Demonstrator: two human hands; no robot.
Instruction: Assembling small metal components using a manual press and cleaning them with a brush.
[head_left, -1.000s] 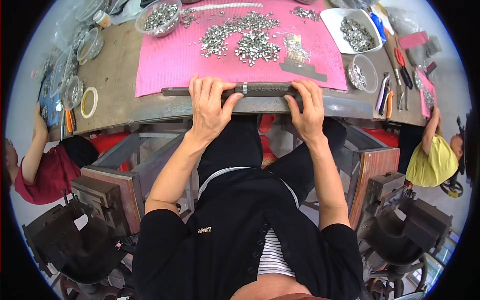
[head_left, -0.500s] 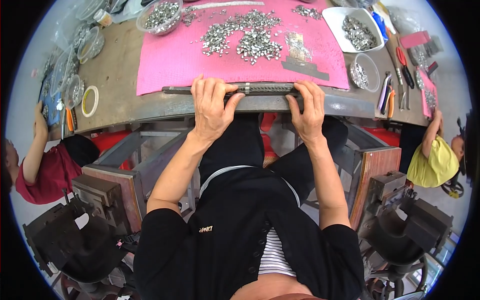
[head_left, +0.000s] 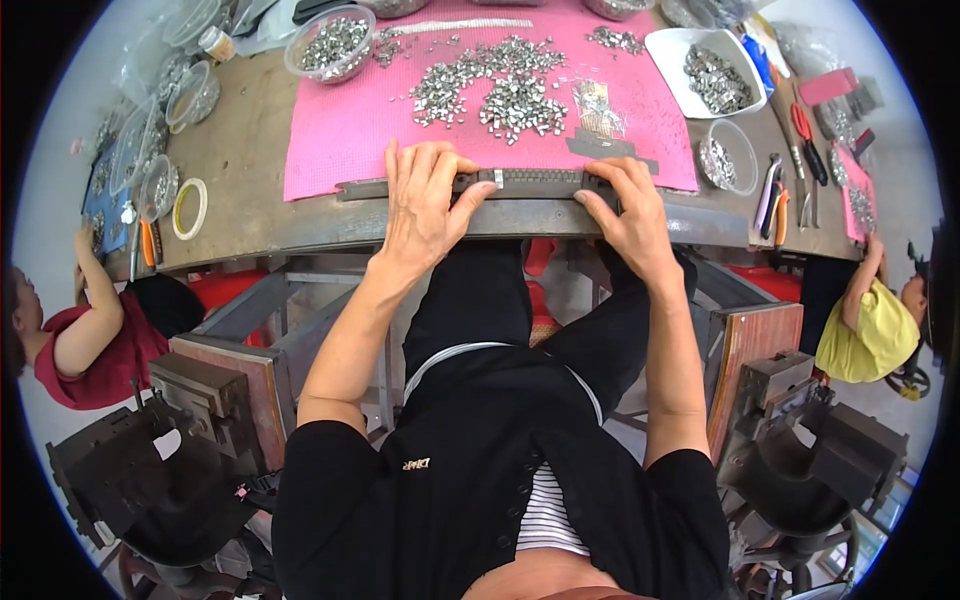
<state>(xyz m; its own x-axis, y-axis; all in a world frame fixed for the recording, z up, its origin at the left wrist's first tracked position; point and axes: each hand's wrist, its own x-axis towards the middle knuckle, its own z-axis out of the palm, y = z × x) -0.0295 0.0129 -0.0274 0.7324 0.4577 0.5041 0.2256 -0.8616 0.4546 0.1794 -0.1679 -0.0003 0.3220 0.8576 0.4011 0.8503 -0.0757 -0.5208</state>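
A long dark bar (head_left: 540, 190), with a row of small metal pieces along its middle and a light silver piece near its left part, lies at the front edge of the bench. My left hand (head_left: 422, 200) is closed on the bar's left part, fingers over the far side and thumb on the near side. Its left end sticks out past that hand. Toward the other end, my right hand (head_left: 635, 215) grips it the same way, thumb in front. My fingers cover parts of the row. Behind the bar, loose silver metal pieces (head_left: 522, 104) lie heaped on a pink mat (head_left: 345, 125).
A clear tub (head_left: 328, 45) and a white tray (head_left: 705, 80) hold metal pieces. A smaller clear cup (head_left: 728, 158) stands beside pliers (head_left: 768, 195) at right. A tape roll (head_left: 189, 208) lies at left. Co-workers sit on both sides. Dark machines (head_left: 200, 400) stand below.
The bar has been turned slightly in my hands, so its row of pieces now shows from another side. Both hands keep their hold. The view has shifted a little.
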